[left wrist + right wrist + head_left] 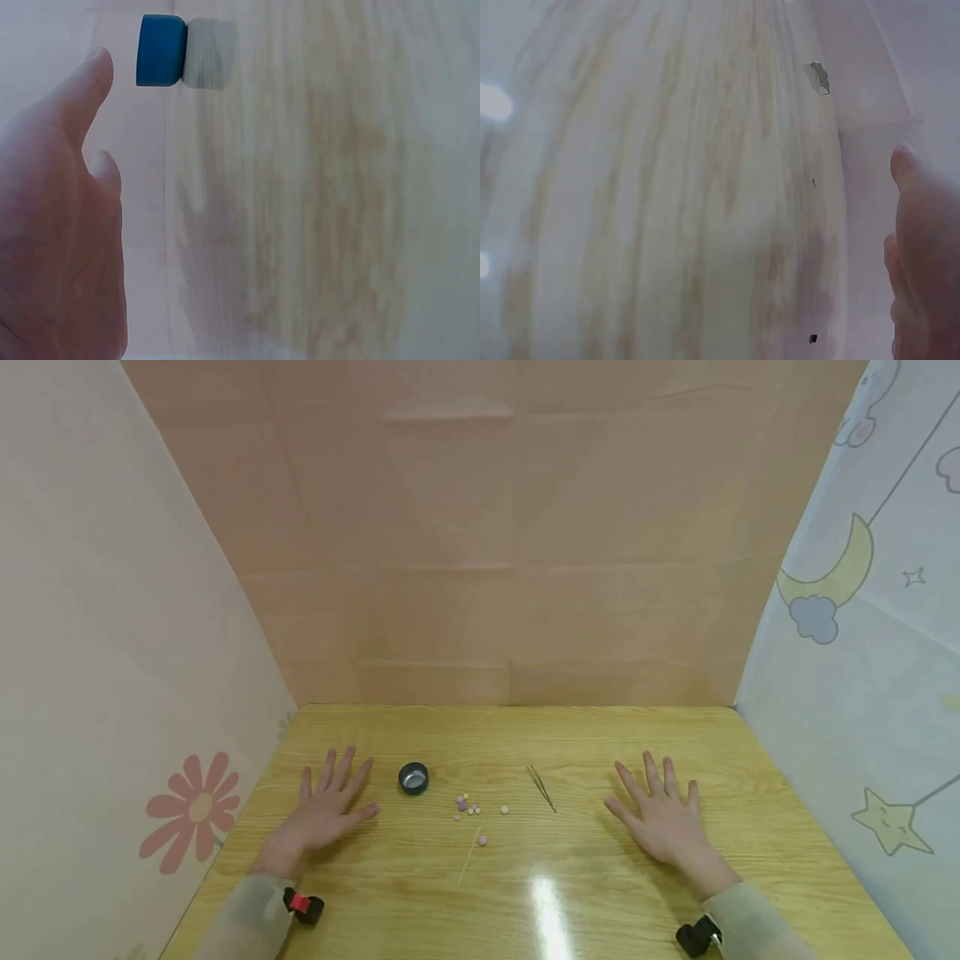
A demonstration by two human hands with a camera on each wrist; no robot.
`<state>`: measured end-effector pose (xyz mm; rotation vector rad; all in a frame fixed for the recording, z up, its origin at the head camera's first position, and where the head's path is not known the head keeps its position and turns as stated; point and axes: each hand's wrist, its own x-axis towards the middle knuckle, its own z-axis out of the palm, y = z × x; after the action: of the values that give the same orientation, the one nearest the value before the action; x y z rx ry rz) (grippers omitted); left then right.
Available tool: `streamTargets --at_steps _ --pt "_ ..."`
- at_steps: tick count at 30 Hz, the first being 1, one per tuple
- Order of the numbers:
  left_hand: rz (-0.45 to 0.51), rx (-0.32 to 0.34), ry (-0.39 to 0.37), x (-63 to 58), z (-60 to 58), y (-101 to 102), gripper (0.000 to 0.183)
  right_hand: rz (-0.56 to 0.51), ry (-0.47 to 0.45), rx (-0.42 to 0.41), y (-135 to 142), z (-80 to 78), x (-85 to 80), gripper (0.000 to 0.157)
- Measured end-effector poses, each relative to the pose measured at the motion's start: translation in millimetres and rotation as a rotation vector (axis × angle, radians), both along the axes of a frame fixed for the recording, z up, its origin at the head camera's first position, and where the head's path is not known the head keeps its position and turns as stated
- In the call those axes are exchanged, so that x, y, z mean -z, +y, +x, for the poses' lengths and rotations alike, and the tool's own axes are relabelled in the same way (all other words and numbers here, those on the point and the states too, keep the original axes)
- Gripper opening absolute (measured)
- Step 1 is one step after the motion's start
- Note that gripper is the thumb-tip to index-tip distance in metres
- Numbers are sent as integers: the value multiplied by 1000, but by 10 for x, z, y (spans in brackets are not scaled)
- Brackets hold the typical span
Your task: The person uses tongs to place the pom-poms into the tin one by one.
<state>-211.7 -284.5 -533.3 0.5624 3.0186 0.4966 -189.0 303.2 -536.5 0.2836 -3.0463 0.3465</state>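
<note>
My left hand [324,814] is spread with straight fingers over the left side of the table and holds nothing. To its right stands a small dark round bowl [403,787], which looks blue in the left wrist view, just beyond the thumb. My right hand [663,822], fingers likewise spread, is over the right side and also holds nothing. Nearest to it lies a pair of tweezers [542,789]. Between the hands, several small purple, yellow and pale beads [462,806] are loosely grouped. A cream bead [505,810] and a pink bead [482,840] lie apart, beside a thin pale strand [469,854].
The wooden table [390,910] ends at a brown backdrop [510,568]. Pale patterned sheets flank it, one with a flower [198,807] on the left, another with a moon [847,568] on the right. Light glares off the front of the tabletop.
</note>
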Motion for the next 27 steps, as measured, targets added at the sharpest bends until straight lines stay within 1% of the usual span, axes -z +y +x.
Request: streamTargets --at_steps 3,8,16,22,25,27 --pt "23 17 3 27 -12 13 89 -11 15 -2 -12 -19 -1 80" --pt "92 40 8 55 -42 53 85 -34 39 -5 -47 -49 -28 78" --pt "211 51 32 13 -59 156 77 -94 90 -8 -139 -66 -93 72" --pt "312 26 54 -17 -89 291 71 -183 99 -11 -237 -76 -118 62" --pt "371 19 58 -30 -107 353 67 -242 81 -11 -312 -92 -136 57" --pt "409 16 44 -19 -130 393 66 -288 64 -9 -371 -101 -144 53"
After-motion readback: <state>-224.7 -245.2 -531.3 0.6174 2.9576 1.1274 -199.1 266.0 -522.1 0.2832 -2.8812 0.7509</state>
